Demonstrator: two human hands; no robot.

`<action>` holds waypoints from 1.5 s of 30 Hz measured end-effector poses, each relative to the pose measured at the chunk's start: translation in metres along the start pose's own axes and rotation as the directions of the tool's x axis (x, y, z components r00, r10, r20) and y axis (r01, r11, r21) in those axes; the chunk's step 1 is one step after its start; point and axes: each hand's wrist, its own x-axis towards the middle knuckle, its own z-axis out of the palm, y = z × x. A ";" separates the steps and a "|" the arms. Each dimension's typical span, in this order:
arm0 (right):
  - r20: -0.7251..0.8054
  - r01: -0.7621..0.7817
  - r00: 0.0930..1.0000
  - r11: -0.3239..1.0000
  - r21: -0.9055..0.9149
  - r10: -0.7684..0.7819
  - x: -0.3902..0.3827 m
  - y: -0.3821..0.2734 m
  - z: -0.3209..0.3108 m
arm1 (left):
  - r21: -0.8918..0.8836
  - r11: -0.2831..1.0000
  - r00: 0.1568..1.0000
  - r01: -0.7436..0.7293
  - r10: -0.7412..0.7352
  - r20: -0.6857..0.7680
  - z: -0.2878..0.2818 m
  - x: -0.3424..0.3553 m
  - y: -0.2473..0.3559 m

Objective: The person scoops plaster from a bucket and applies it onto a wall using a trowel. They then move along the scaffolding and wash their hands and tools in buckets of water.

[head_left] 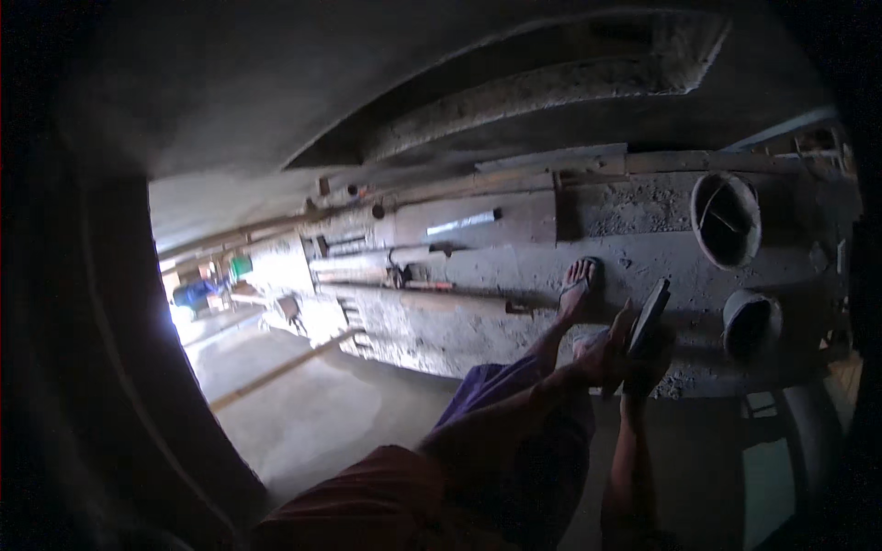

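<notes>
In front of my legs, both hands meet around a flat, narrow, dark tool [650, 317] with a pale edge, which looks like a trowel seen nearly edge-on. My right hand [649, 365], deep in shadow, is closed around its lower part. Against its left side lies my left hand [604, 360], fingers stretched out and spread; dimness hides how firmly it touches. One bare foot in a sandal [577, 285] stands just beyond on a dusty grey board.
Two buckets stand to the right, one larger [726, 220] and one smaller [751, 326]. Boards and pipes [450, 301] lie left of my foot, with a pale strip [461, 223] behind. Loose rubble [634, 213] covers part of the far surface. A grey wall with a recess [533, 96] rises beyond.
</notes>
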 end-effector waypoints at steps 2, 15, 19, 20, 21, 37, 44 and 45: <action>-0.037 0.131 0.989 0.968 -0.213 -0.142 -0.005 -0.048 0.016 | -0.041 0.999 0.999 -0.017 0.016 -0.028 -0.016 -0.016 0.003; 0.251 0.453 0.889 0.813 -0.367 -0.382 -0.009 -0.044 0.134 | -0.092 0.983 0.961 -0.158 0.132 -0.242 -0.119 -0.111 -0.003; 0.290 0.465 0.883 0.773 -0.431 -0.369 -0.003 -0.044 0.138 | -0.260 0.962 0.978 0.082 -0.128 -0.164 -0.146 -0.124 0.029; 0.288 0.455 0.888 0.771 -0.446 -0.358 -0.004 -0.056 0.138 | -0.278 0.959 0.983 0.052 -0.098 -0.153 -0.149 -0.123 0.044; 0.275 0.452 0.891 0.764 -0.461 -0.362 -0.005 -0.069 0.138 | -0.217 0.975 0.986 0.048 -0.082 -0.148 -0.154 -0.122 0.056; 0.377 0.360 0.908 0.799 -0.482 -0.182 -0.029 -0.092 0.341 | -0.726 0.662 0.977 0.184 -0.202 0.064 -0.329 -0.216 0.032; 0.388 0.169 0.891 0.624 -0.763 0.234 -0.024 -0.099 0.270 | -0.311 0.930 0.784 -0.197 -0.040 -0.619 -0.317 -0.191 0.055; 0.393 0.152 0.856 0.562 -0.813 0.338 -0.031 -0.102 0.266 | -0.291 0.941 0.794 -0.174 -0.040 -0.606 -0.317 -0.188 0.052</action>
